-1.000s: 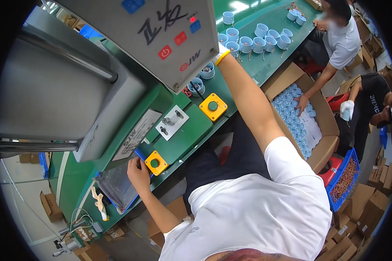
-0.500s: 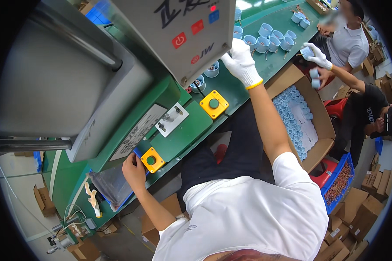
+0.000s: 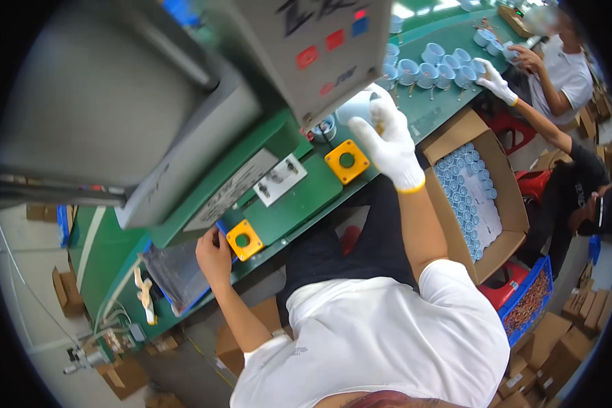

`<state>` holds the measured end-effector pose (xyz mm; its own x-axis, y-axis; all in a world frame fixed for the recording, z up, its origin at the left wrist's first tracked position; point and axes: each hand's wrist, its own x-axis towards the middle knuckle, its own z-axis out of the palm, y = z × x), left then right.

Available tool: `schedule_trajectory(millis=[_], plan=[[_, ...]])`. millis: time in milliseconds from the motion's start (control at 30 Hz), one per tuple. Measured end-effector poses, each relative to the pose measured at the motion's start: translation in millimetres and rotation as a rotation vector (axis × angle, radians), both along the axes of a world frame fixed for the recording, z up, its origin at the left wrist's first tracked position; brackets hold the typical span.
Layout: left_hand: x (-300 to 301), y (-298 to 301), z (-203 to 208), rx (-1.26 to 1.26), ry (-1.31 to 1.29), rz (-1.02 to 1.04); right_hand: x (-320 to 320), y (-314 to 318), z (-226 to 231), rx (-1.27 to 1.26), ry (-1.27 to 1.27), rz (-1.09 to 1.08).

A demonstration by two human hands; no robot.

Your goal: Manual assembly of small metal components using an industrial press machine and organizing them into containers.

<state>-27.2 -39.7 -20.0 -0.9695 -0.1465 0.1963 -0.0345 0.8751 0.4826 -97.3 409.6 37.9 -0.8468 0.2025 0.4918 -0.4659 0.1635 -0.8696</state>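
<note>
One pale-blue cup, likely light, stiff and best gripped round its wall, sits in the right hand over the bench; what the left hand holds I can't tell.

Brightly lit; glaring white on the worktop right of the control box; blurred across the box, bowed and black far out from it.
</note>
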Motion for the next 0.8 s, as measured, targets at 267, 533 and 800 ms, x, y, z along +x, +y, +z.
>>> schedule_trajectory(millis=[267,533,800], plan=[[-9.9,3.8,-2.2,0.012,0.038,0.038,25.1,-117.5,47.1,0.286,0.117,0.1],[-7.0,7.2,2.4,0.039,-0.075,0.112,10.4,-128.8,41.8,0.506,0.244,-0.102],[4.7,27.1,-7.0,0.17,0.282,-0.095,0.9,-122.3,47.3,0.486,0.232,0.031]])
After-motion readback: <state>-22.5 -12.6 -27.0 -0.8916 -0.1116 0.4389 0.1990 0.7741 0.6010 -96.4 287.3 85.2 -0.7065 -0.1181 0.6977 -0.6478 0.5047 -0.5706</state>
